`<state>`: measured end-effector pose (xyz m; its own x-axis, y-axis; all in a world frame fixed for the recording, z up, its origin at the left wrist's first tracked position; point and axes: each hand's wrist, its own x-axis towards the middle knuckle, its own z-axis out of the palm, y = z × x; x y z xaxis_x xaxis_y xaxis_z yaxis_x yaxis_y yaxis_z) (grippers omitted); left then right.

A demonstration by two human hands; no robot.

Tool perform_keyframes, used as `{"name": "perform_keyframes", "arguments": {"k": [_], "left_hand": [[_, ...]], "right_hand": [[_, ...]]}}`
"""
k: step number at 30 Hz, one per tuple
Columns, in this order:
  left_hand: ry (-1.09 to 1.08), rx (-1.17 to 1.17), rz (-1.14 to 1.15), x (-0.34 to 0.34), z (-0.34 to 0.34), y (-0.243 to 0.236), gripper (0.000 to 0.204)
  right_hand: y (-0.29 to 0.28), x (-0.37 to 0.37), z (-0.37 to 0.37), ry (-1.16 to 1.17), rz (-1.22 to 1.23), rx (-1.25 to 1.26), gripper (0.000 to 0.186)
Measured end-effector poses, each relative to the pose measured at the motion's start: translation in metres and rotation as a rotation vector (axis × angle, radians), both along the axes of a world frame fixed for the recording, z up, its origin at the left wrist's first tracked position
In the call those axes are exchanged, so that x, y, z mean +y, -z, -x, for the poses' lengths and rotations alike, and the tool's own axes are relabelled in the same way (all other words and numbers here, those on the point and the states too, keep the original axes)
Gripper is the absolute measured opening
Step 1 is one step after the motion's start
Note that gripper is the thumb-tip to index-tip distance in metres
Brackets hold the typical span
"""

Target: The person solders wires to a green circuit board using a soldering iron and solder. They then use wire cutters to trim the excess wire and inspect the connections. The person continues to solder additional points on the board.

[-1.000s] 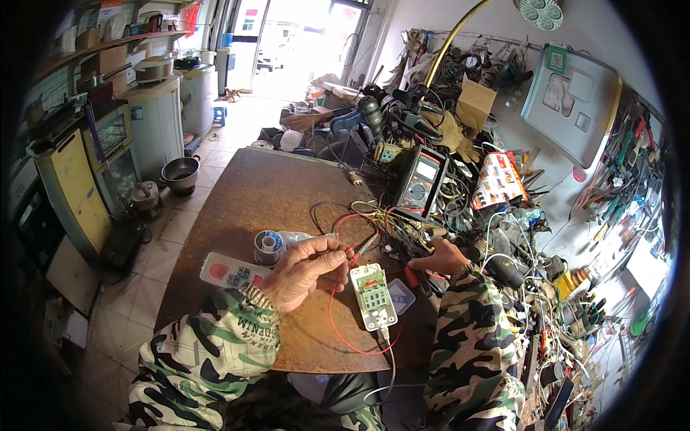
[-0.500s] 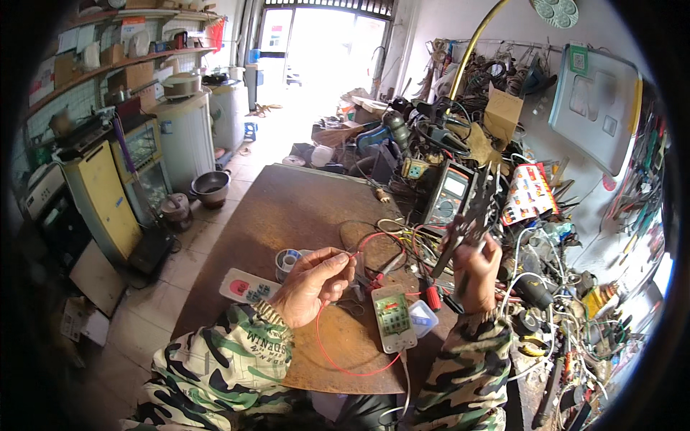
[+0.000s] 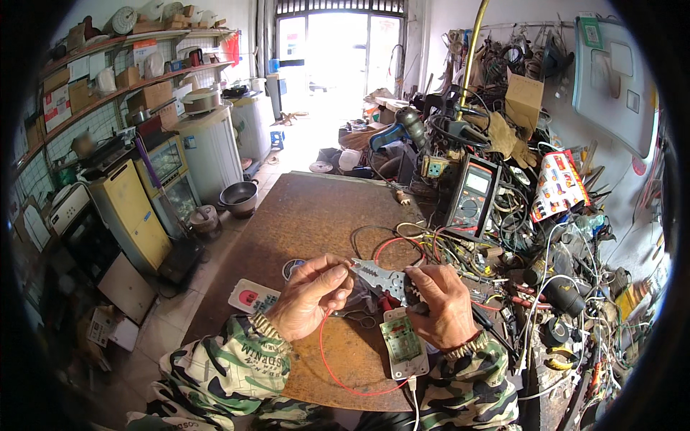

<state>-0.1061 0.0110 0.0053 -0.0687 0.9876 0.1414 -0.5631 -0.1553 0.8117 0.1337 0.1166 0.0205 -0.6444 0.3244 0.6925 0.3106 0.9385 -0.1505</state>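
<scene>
My left hand (image 3: 309,298) pinches the end of a thin red wire (image 3: 323,352) over the table. The wire loops down toward an opened pale plastic box with a green circuit board (image 3: 402,339), from which a pale cable (image 3: 412,391) hangs. My right hand (image 3: 442,305) is closed around grey metal wire strippers (image 3: 379,276). Their jaws point left and reach my left fingertips; whether they touch the wire I cannot tell. Beside my left hand lies a pale cover with a red button (image 3: 248,296), partly hidden by the hand. A small spool (image 3: 291,267) shows behind it.
A multimeter (image 3: 474,194) leans at the table's far right, among tangled wires (image 3: 424,237). Tools and cables are heaped along the right, with a black cylinder (image 3: 564,294) and tape rolls (image 3: 557,332). Cabinets (image 3: 133,215) and a pot (image 3: 238,197) stand on the left floor.
My right hand has brought the wire strippers left and down, from near the multimeter to my left fingertips. My left hand still pinches the red wire. The view has shifted somewhat.
</scene>
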Motion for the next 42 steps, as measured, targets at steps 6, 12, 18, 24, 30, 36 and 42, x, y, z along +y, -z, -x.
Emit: {"name": "perform_keyframes", "arguments": {"k": [6, 12, 18, 24, 30, 36, 42], "left_hand": [[0.039, 0.007, -0.037, 0.0, 0.001, 0.005, 0.014], [0.064, 0.006, -0.054, 0.004, 0.0, 0.011, 0.014], [0.056, 0.008, -0.043, 0.002, -0.001, 0.009, 0.014], [0.058, 0.017, -0.032, 0.003, 0.001, 0.009, 0.015], [0.06, -0.001, -0.034, 0.002, 0.001, 0.008, 0.014], [0.049, 0.008, -0.058, 0.003, 0.001, 0.011, 0.013], [0.053, 0.027, -0.044, 0.003, 0.0, 0.01, 0.016]], "right_hand": [[0.001, -0.004, 0.006, -0.021, -0.016, 0.002, 0.063], [0.003, -0.006, 0.008, -0.006, -0.039, 0.044, 0.058], [0.005, -0.006, 0.008, -0.009, -0.037, 0.036, 0.059], [0.007, -0.006, 0.006, -0.007, -0.008, 0.013, 0.066], [0.008, -0.006, 0.007, -0.003, 0.001, 0.011, 0.068], [0.01, -0.006, 0.007, -0.005, 0.005, 0.008, 0.068], [0.01, -0.007, 0.007, -0.005, 0.035, 0.013, 0.066]]}}
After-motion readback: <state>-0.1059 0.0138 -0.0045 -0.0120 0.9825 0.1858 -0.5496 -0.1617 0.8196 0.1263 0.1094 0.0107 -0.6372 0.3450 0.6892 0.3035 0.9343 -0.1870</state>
